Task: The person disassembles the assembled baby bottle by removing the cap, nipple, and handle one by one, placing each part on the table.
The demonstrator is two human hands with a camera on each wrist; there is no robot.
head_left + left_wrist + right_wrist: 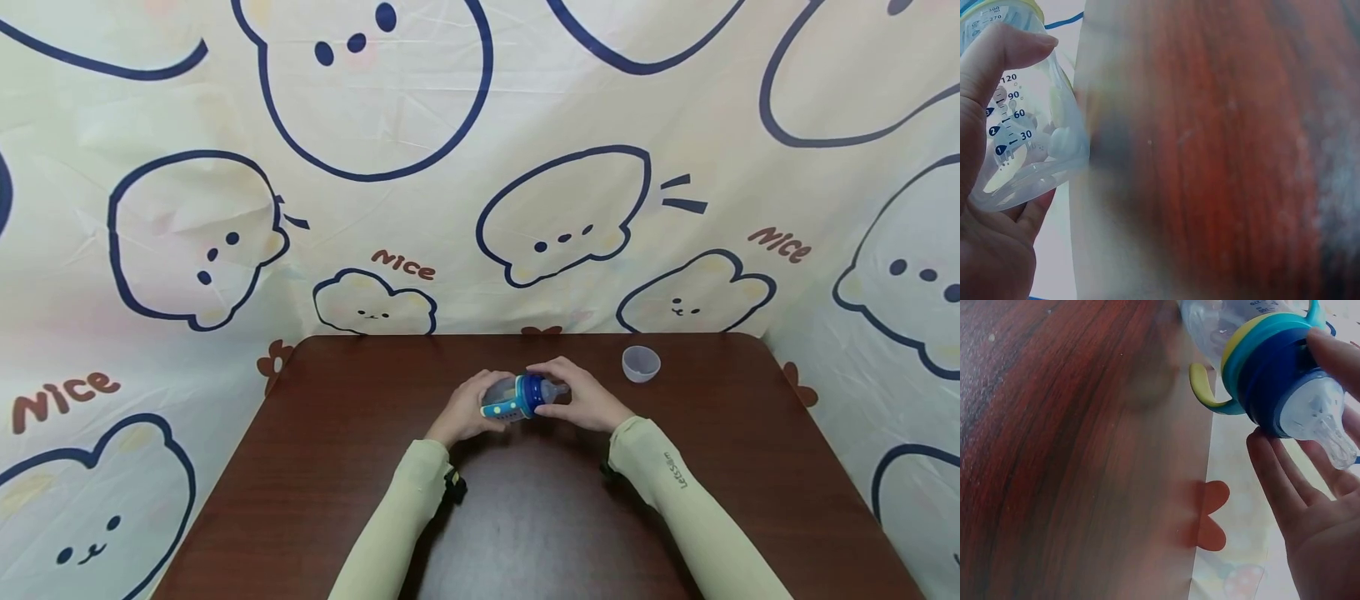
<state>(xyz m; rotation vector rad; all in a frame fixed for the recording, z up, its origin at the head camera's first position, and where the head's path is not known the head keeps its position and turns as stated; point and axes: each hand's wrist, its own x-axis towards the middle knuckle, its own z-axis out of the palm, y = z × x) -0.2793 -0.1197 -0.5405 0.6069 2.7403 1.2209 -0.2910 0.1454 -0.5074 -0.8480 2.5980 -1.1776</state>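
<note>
While one baby bottle point(517, 398) lies sideways above the table point(337, 467), left hand point(468, 410) wraps its body, right hand point(585, 400) fingers grip its blue collar; one clear cap point(641, 364) sits near.

Pale green sleeves point(390, 525), small grey lettering on the right one.

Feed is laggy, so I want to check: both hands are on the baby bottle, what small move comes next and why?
Probably a twist of the blue collar by the right hand: its fingers wrap the collar, the left hand grips the bottle body, and the clear cap already lies apart on the table.
</note>
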